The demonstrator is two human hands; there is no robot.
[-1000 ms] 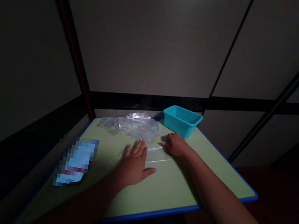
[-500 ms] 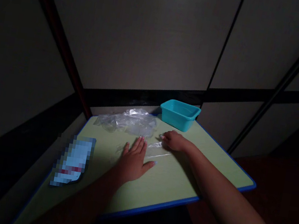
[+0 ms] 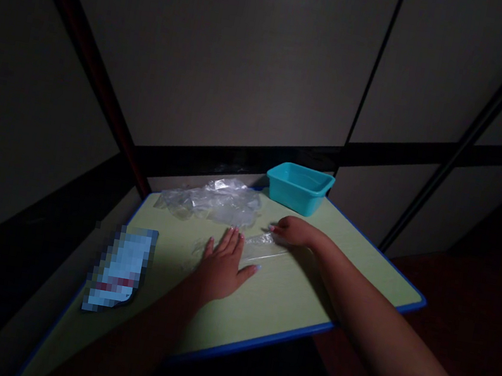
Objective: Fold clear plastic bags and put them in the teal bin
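A flat clear plastic bag (image 3: 264,252) lies on the pale green table (image 3: 270,300). My left hand (image 3: 222,266) rests palm down on the bag's left part, fingers stretched and thumb out to the side. At the bag's right end, my right hand (image 3: 293,230) is closed, its curled fingers and thumb pinching at the plastic; the exact grip is partly hidden. Beyond my hands, a crumpled heap of clear plastic (image 3: 210,199) spreads along the table's back edge.
A turquoise plastic basin (image 3: 295,197) stands at the back right corner. On the left lies a flat bluish item (image 3: 122,269), blurred by pixelation. The table has a blue rim (image 3: 253,347), and a panelled wall (image 3: 251,72) rises close behind it.
The view has shifted slightly, so the table and basin sit a little further left and higher. Both hands remain at the plastic bag, with the right fingers in a slightly altered pose.
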